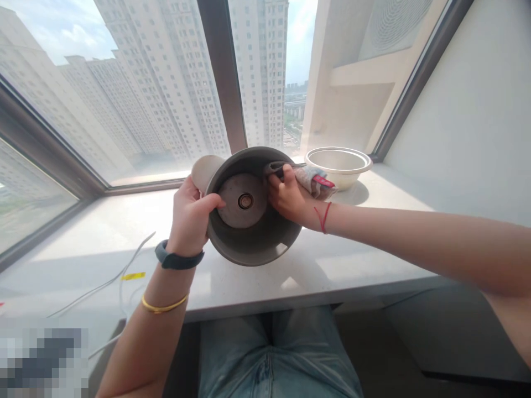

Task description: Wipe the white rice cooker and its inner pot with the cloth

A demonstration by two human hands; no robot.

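Observation:
A round, deep electric cooker body (pixel 259 249) is tilted so that its dark grey inside faces me. On its bottom lies a grey round plate (pixel 232 213) with a small metal button (pixel 245 200) at the centre. My left hand (pixel 188 210) grips the left wall, thumb inside over the edge, beside a pale rounded part (pixel 206 172) that sticks out. My right hand (pixel 286 193) is closed on a bunched cloth (pixel 311 179), grey with a red tag, and presses it against the inner right wall. Some of that hand's fingertips are hidden.
A cream-coloured pot (pixel 340 179) stands on the white windowsill (pixel 365 237) behind my right wrist. At the left lie a thin white cable (pixel 120 275) and a yellow strip (pixel 133 276). Window glass with a dark upright frame (pixel 222 72) rises close behind the cooker body.

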